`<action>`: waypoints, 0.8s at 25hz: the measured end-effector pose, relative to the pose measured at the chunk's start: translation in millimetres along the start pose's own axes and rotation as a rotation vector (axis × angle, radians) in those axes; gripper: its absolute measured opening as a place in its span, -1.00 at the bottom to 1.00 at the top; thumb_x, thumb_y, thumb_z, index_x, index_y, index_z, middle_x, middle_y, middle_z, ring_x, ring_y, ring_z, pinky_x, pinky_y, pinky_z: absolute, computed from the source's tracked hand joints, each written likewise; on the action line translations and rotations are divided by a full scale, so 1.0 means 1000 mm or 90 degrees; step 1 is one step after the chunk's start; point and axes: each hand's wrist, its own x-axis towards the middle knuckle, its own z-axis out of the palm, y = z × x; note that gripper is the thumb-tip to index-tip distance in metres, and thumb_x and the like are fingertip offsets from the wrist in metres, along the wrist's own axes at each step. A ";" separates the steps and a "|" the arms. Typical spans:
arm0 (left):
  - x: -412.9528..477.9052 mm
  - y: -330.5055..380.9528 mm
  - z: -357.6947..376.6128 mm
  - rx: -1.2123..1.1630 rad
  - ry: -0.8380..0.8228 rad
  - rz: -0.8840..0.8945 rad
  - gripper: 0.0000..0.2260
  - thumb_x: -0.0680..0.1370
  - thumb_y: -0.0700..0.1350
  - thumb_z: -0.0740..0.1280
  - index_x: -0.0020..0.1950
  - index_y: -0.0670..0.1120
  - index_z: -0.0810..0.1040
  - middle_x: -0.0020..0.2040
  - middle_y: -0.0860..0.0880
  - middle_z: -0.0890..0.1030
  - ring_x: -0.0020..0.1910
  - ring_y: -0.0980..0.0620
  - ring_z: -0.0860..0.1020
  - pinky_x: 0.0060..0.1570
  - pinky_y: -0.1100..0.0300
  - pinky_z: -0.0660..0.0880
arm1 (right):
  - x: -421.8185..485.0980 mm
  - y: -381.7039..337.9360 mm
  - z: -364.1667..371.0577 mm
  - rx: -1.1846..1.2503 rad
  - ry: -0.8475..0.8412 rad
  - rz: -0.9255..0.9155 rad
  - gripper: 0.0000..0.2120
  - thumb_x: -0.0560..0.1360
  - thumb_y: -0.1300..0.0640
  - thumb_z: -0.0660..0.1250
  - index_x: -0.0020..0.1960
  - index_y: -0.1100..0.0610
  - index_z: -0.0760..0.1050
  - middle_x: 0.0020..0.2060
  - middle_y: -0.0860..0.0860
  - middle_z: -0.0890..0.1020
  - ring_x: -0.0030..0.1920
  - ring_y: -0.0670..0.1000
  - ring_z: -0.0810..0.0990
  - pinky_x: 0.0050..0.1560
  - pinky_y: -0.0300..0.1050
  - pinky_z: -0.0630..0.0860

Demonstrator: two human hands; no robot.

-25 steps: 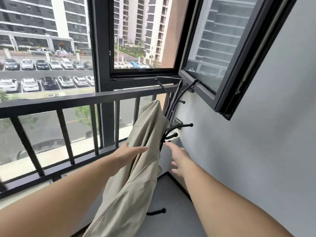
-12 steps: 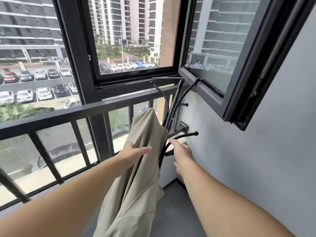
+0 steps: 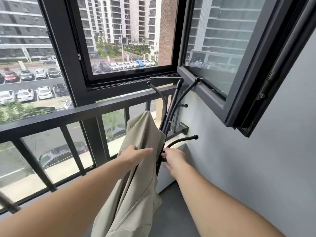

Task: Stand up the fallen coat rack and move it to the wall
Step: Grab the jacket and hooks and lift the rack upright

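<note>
The black metal coat rack, newly gripped by the right hand, is being steadied near the grey wall while the open left hand is being pressed flat on its beige coat.

The coat rack's lower pole hides behind the coat. The coat runs off the picture's bottom edge. The right hand's fingertips curl out of sight behind the pole.

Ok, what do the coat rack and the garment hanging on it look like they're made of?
Coat rack: looks like metal tubing in a matte black finish; the pole and curved arms are thin, uniform and end in small ball tips. Painted or powder-coated cannot be told.
Garment: a beige woven fabric, perhaps cotton or a blend; it hangs in soft folds with no sheen. The left hand rests flat on it.
</note>
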 end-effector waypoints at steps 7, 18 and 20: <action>-0.006 0.002 -0.010 -0.011 0.024 0.020 -0.23 0.50 0.22 0.44 0.51 -0.21 0.28 0.44 -0.18 0.42 0.32 -0.14 0.45 0.21 0.02 0.43 | -0.008 0.002 0.006 -0.046 -0.005 -0.036 -0.67 0.52 0.39 0.14 -0.12 0.08 0.61 -0.18 0.05 0.69 -0.01 0.04 0.61 0.20 0.05 0.56; -0.024 0.015 -0.051 0.040 0.107 0.084 -0.12 0.48 0.24 0.41 0.64 -0.08 0.08 0.56 -0.17 0.31 0.44 -0.17 0.37 0.23 0.04 0.37 | -0.056 0.002 0.036 -0.109 0.001 -0.118 -0.80 0.48 0.30 0.36 -0.19 0.04 0.64 -0.14 -0.01 0.69 -0.12 0.01 0.58 0.05 -0.01 0.59; -0.027 0.020 -0.055 0.059 0.120 0.094 -0.11 0.48 0.26 0.39 0.64 -0.07 0.06 0.57 -0.19 0.29 0.42 -0.19 0.39 0.26 0.00 0.38 | -0.067 0.004 0.036 -0.096 -0.005 -0.119 -0.80 0.51 0.29 0.35 -0.17 0.04 0.64 -0.13 -0.02 0.69 -0.09 0.00 0.59 0.06 -0.03 0.58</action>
